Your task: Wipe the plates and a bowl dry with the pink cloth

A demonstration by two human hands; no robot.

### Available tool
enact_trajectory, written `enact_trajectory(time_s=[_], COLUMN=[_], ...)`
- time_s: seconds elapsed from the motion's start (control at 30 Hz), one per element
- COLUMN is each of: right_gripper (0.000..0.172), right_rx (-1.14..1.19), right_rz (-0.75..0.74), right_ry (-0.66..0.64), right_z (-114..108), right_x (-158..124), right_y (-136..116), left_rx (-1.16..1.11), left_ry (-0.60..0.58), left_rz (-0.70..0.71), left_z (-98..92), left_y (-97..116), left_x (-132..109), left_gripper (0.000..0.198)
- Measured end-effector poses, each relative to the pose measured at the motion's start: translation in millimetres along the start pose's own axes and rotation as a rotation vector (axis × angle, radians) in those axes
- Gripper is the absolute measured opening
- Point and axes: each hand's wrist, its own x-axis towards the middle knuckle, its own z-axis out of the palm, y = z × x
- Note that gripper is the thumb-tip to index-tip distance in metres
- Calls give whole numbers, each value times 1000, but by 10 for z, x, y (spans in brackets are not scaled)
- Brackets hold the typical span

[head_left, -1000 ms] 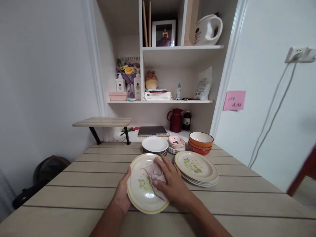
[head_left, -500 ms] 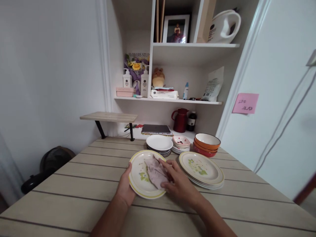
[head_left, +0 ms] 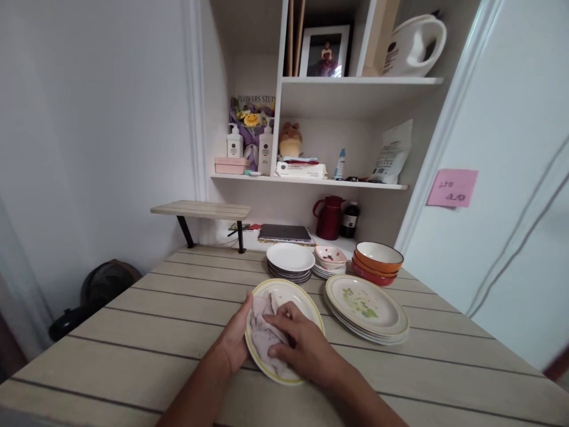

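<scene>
A cream plate (head_left: 306, 299) with a yellow rim is tilted a little above the wooden table. My left hand (head_left: 235, 341) grips its left edge, thumb along the rim. Pressed on the plate's face is a crumpled pale mauve cloth (head_left: 264, 332). My right hand (head_left: 300, 344) has its fingers bent on that cloth, over the middle and lower part of the plate. The cloth and hand hide most of the plate's pattern. Just to the right lies a stack of larger oval plates (head_left: 367, 302), the top one with a green leaf design.
Behind stand a stack of white plates (head_left: 291, 258), small pink-patterned bowls (head_left: 330, 255) on small dishes, and orange and red bowls (head_left: 377, 261). A raised wooden stand (head_left: 202, 209) is at the back left. A red jug (head_left: 329, 217) and dark bottle (head_left: 350, 219) sit under the shelves.
The plate has shifted right and toward me. The cloth and my right hand have moved across its face to the left side. The view has turned slightly left.
</scene>
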Motion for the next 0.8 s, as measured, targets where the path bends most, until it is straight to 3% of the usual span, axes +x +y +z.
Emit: enact_trajectory(time_s=[0.2,0.33,0.6,0.8], right_gripper=[57,60,53,50], right_rx=[-276,-387,-328,-41], right_rz=[324,385,-46,-230], right_ry=[301,346,209,-87], right_z=[-158,-183,32,-130], right_x=[148,218,249,65], right_y=[293,345,57,-57], left_rx=[-2,-1,2,-4], left_ry=[-36,-76,9,-12], left_rz=[13,17,67,70], left_z=[2,-9,-55,-56], left_y=[-15,-10,-24,-23], left_x=[30,41,50,28], left_gripper=[67,67,69,73])
